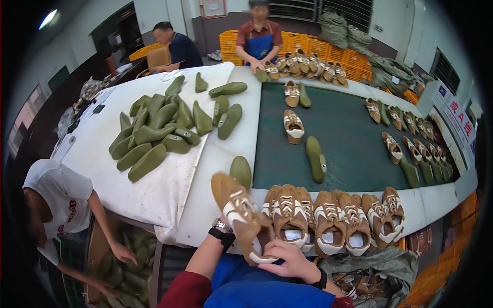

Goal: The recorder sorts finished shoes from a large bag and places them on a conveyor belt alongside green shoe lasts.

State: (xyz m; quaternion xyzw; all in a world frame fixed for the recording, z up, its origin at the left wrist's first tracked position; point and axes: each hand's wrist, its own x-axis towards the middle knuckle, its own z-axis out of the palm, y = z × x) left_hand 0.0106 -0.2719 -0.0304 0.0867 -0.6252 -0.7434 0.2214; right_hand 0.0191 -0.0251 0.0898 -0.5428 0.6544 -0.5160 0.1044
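Basically both hands clasp one tan shoe, long axis toe up-left, right hand at heel, left hand mostly hidden beneath.

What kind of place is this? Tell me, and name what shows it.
Most likely a shoe factory's assembly line. A tan shoe is held in both hands, more tan shoes stand in a row beside a green conveyor belt, and green shoe lasts lie piled nearby.

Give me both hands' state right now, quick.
Left hand: mostly hidden behind the tan shoe; grip cannot be told.
Right hand: closed on that shoe's heel.
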